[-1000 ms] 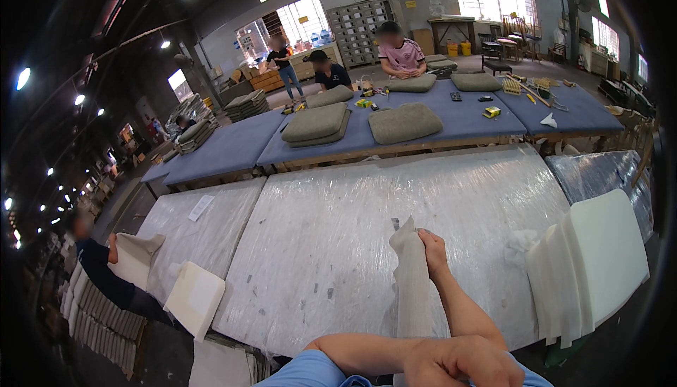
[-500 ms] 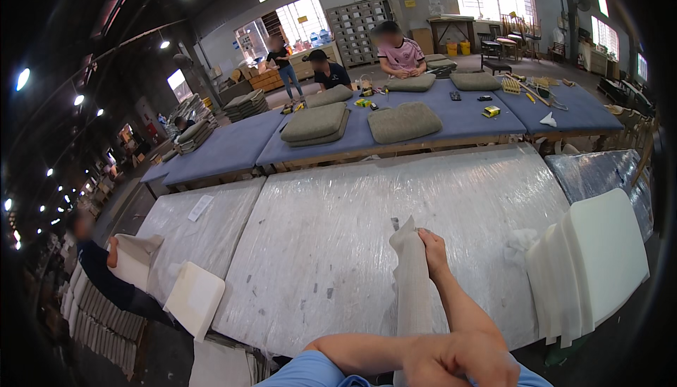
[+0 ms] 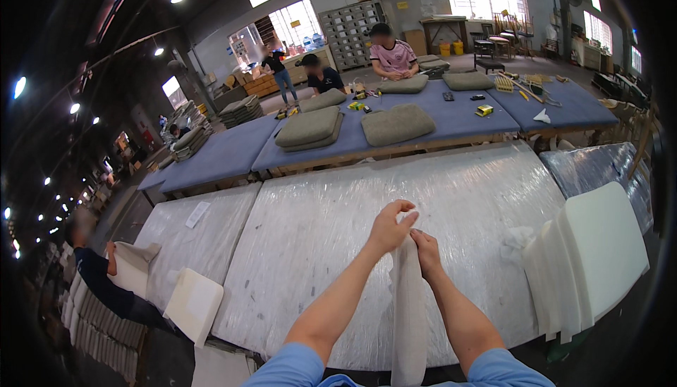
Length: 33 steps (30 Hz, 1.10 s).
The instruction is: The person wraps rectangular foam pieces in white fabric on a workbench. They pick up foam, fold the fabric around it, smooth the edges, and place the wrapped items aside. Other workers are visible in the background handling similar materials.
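A pale grey fabric-covered pad stands on edge in front of me, seen along its narrow side, from my body toward the middle of the plastic-wrapped table. My right hand is closed on the far end of its cloth, thumb and fingers pinching the edge. Just left of and above that end is my left hand, its fingers curved and thumb apart, with nothing visible between them. Whether its palm touches the cloth is hidden.
White foam pads lean in a stack at the right. Another foam pad lies at the left, near a co-worker handling a pad. Beyond, a blue padded table carries grey-green cushions and tools; more people are behind it.
My left hand has swung from close to my body out to the pad's far end. The right hand keeps its hold there, and the cloth corner that stuck up is now lower.
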### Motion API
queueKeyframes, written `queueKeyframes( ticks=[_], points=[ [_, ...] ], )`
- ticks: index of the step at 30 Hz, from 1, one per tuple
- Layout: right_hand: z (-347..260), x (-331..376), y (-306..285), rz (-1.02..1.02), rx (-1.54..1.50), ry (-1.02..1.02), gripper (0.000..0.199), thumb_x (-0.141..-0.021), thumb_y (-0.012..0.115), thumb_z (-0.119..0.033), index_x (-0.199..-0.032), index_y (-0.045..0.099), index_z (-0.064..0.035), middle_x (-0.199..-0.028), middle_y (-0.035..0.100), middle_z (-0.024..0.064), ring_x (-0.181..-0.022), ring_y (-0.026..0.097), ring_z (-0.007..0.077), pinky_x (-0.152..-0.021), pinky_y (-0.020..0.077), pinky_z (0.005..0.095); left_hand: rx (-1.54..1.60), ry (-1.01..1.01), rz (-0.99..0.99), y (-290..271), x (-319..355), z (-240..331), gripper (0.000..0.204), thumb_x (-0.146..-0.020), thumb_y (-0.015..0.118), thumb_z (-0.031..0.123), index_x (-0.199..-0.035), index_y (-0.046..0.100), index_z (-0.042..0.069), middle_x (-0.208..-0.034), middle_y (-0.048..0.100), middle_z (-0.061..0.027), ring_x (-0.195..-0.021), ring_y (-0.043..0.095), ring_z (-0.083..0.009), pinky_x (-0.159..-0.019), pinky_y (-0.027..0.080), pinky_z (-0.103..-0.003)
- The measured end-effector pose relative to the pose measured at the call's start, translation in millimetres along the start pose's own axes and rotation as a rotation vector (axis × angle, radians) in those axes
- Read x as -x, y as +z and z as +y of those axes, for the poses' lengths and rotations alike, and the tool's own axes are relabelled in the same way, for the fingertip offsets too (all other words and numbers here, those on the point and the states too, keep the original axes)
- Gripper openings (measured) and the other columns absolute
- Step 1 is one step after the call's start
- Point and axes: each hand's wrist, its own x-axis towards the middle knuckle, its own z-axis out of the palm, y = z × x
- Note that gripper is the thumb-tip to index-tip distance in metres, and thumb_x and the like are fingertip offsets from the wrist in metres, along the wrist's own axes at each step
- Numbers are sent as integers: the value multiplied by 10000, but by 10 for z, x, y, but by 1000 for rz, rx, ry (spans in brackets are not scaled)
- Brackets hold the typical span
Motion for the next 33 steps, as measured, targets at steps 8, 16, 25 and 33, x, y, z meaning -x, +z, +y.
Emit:
queueKeyframes(
  ticks=[8,16,25,33],
  points=[
    [-31,-18,-19,38,0,20,313,-1024,573,-284,-1010,719,-8,-861,694,32,-732,613,102,-661,489,265,416,-611,-412,-348,-95,-614,567,-1061,473,522,-1434,554,103,-1217,669,-72,-1162,588,-185,-1096,380,-343],
    [-18,-38,24,26,67,22,328,-1026,572,-297,-952,718,-12,-847,688,30,-720,605,111,-663,488,280,644,-497,-511,-551,-42,-857,417,-975,709,362,-1270,666,70,-1216,680,-25,-1131,600,-153,-1048,436,-343],
    [25,-74,4,15,98,-8,312,-1027,566,-291,-950,704,-22,-836,681,28,-700,606,117,-658,500,296,737,-484,-427,-468,115,-812,268,-954,736,254,-1174,676,112,-1126,705,10,-1050,638,-126,-971,483,-315],
    [-30,8,32,16,74,-9,312,-1031,567,-292,-950,705,-23,-835,678,26,-706,603,108,-657,495,280,671,-469,-388,-335,213,-758,375,-923,775,277,-1230,668,91,-1180,702,-3,-1089,629,-141,-989,465,-338]
  ],
)
